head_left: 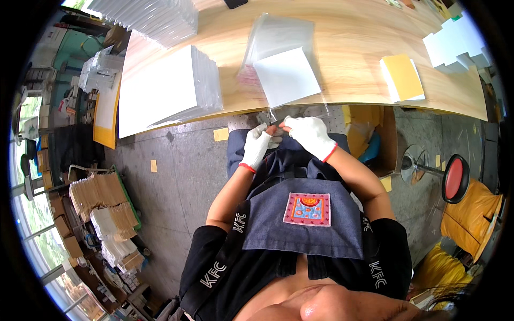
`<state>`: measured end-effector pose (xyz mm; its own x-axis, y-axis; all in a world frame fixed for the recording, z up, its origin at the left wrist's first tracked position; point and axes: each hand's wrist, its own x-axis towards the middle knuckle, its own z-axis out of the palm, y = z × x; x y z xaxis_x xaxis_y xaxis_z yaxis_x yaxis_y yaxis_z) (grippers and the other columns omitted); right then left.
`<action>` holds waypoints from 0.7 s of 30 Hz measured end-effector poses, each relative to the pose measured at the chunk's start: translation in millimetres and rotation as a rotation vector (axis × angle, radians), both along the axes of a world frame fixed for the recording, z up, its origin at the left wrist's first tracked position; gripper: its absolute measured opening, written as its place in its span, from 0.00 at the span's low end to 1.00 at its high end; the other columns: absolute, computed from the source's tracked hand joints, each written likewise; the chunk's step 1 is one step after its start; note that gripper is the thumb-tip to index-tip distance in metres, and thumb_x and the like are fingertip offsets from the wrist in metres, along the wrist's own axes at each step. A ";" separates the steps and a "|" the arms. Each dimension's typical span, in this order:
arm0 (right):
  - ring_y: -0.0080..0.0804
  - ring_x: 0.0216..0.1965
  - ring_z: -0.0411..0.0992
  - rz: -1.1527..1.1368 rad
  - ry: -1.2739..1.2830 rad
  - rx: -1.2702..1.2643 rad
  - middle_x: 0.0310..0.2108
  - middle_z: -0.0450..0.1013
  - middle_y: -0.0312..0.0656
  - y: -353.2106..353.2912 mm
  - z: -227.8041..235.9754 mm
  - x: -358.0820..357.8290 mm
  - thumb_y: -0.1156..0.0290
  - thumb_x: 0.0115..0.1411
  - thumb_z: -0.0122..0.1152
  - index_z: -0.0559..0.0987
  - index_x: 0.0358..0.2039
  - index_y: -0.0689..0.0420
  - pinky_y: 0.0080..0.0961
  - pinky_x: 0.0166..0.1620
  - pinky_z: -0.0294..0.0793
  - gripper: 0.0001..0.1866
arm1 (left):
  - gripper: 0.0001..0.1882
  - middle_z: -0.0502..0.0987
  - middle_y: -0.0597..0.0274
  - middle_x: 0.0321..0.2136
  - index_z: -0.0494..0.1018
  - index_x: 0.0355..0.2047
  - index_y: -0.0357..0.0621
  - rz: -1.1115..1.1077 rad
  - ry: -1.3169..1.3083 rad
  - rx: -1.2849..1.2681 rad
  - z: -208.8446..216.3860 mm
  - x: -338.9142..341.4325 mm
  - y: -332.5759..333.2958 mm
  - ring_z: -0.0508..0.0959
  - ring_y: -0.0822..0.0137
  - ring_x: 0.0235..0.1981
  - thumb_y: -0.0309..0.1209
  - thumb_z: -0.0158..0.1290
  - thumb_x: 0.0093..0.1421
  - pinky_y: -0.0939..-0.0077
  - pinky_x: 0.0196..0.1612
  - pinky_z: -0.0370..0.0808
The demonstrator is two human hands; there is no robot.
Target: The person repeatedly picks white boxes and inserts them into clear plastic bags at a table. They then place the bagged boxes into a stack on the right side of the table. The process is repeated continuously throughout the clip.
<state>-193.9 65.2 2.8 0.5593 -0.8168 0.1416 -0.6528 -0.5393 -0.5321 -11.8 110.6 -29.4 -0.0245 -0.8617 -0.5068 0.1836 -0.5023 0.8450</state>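
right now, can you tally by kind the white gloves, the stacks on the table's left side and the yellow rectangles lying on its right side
White gloves: 2
Stacks on the table's left side: 2
Yellow rectangle on the right side: 1
Total: 5

And here come the gloves, left glove (258,145) and right glove (311,135), both white, both trimmed in red at the wrist, with some bare fingertips (272,130) showing! Up to the top (214,291) now: black, short-sleeved. Over it sits the apron (305,238), a greyish denim blue, and look at that patch (307,209): square, reddish-pink border dotted with stars, pale blue centre, little round shapes, a red half-disc up top. Black straps (222,267) run either side, bearing bold white lettering. Dark blue cloth (235,152) covers the lap.
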 end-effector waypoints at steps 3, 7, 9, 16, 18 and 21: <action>0.38 0.20 0.75 0.061 0.195 -0.081 0.17 0.73 0.40 -2.7 -5.6 16.5 0.62 0.56 0.52 0.70 0.32 0.50 0.36 0.20 0.71 0.07 | 0.15 0.78 0.58 0.32 0.72 0.40 0.36 -0.020 0.011 -0.020 5.2 2.1 0.1 0.79 0.69 0.30 0.37 0.49 0.61 0.80 0.31 0.75; 0.37 0.20 0.75 0.144 0.266 -0.155 0.17 0.73 0.40 -5.9 -7.0 24.1 0.63 0.55 0.53 0.70 0.31 0.50 0.33 0.22 0.72 0.06 | 0.15 0.78 0.57 0.31 0.71 0.39 0.35 -0.027 0.098 -0.005 -5.2 7.7 -2.2 0.78 0.68 0.29 0.36 0.49 0.61 0.79 0.31 0.76; 0.34 0.20 0.75 0.236 0.155 -0.080 0.16 0.73 0.39 -7.7 -2.8 16.6 0.65 0.55 0.53 0.71 0.30 0.50 0.32 0.21 0.72 0.05 | 0.14 0.78 0.56 0.31 0.71 0.38 0.35 0.051 0.184 0.043 -18.6 8.1 1.8 0.78 0.68 0.29 0.35 0.49 0.61 0.78 0.31 0.76; 0.23 0.20 0.64 0.116 -1.899 1.250 0.23 0.66 0.33 9.3 -119.3 -239.0 0.65 0.62 0.47 0.70 0.29 0.52 0.19 0.22 0.66 0.07 | 0.14 0.78 0.54 0.31 0.72 0.36 0.36 -0.050 -0.060 -0.026 3.8 18.2 5.2 0.77 0.71 0.25 0.36 0.48 0.61 0.80 0.29 0.74; 0.31 0.29 0.68 -0.327 -1.107 0.781 0.29 0.70 0.40 40.2 -126.4 -242.0 0.62 0.58 0.50 0.73 0.35 0.54 0.26 0.32 0.68 0.10 | 0.14 0.78 0.56 0.30 0.72 0.38 0.36 -0.075 -0.169 -0.069 6.4 26.6 0.8 0.76 0.72 0.25 0.36 0.48 0.62 0.80 0.29 0.74; 0.43 0.39 0.73 -0.569 0.283 0.507 0.34 0.74 0.50 62.0 -100.3 -235.9 0.59 0.53 0.53 0.74 0.44 0.56 0.35 0.42 0.71 0.20 | 0.13 0.75 0.61 0.28 0.74 0.39 0.48 -0.047 -1.215 -0.939 10.7 29.7 -14.7 0.74 0.62 0.25 0.26 0.56 0.50 0.71 0.29 0.72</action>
<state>-429.7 127.2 -97.5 -0.0020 -0.9136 -0.4065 -0.9007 0.1783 -0.3963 17.8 96.0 -18.7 -0.0465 -0.8820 0.4689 -0.8300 0.2954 0.4732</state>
